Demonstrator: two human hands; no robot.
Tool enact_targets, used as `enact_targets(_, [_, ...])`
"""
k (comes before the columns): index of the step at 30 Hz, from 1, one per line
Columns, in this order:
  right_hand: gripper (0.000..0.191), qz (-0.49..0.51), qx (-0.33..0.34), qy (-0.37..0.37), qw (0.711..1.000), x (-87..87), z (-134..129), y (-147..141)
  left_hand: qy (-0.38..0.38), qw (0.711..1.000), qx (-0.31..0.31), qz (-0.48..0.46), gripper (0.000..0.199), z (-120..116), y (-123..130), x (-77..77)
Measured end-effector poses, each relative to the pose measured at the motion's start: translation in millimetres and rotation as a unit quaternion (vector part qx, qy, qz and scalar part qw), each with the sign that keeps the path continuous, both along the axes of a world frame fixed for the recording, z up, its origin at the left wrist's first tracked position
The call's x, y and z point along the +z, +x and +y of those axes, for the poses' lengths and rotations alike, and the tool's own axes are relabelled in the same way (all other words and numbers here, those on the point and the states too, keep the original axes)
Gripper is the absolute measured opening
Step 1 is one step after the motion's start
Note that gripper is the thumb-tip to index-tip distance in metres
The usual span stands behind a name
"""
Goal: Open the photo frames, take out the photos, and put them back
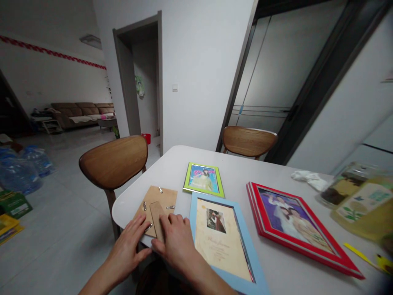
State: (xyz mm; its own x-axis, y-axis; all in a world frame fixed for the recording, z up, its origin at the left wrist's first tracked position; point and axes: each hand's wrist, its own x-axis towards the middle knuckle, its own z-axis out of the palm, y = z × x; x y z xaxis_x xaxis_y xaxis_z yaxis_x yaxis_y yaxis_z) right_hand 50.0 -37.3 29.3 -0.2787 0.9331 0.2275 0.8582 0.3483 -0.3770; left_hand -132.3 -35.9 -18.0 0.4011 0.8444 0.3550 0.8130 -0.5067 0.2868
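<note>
- Bench (236,164): white, carrying everything below.
- Red frame (294,248): picture up, on the right.
- Blue frame (241,221): picture up, between the red frame and the board.
- Board (168,196): tan, flat by the bench's near edge, under both hands.
- Green frame (188,178): just beyond the blue one.
- Right hand (178,237): half curled, fingers at the strut (whether it grips, I cannot tell).
- Left hand (130,237): loosely open, thumb apart, fingertips on the board's left side, grasping nothing.
- Strut (156,211): lengthwise on the board.
- Clips (160,189): metal, around the strut.
</note>
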Motion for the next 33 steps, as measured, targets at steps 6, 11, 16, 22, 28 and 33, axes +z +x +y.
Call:
enact_targets(6, [0.048, 0.152, 0.04, -0.008, 0.987, 3.9, -5.5, 2.5, 0.02, 0.998, -0.014, -0.059, 0.045, -0.3, -2.8, 9.9])
enact_targets(11, [0.04, 0.169, 0.008, 0.033, 0.985, 16.1, -33.1, 59.1, 0.01, 0.989, -0.102, -0.111, 0.049, -8.6, 42.3, 34.9])
enact_targets(16, [0.033, 0.079, -0.06, 0.1, 0.99, -8.5, -58.6, 133.9, -0.108, 0.975, -0.184, -0.066, 0.052, -17.3, 113.1, 47.9])
enact_targets(22, [0.03, 0.023, -0.108, 0.123, 0.986, -32.2, -68.4, 165.8, -0.176, 0.967, -0.186, -0.007, 0.051, -17.3, 147.0, 53.8])
enact_targets(28, [0.029, 0.002, -0.108, 0.15, 0.983, -43.9, -59.3, 159.3, -0.17, 0.969, -0.181, 0.0, 0.038, -15.7, 145.1, 49.9])
enact_targets(33, [0.028, -0.019, -0.09, 0.159, 0.983, -46.3, -59.9, 160.2, -0.15, 0.971, -0.185, -0.013, 0.037, -16.2, 142.5, 41.3])
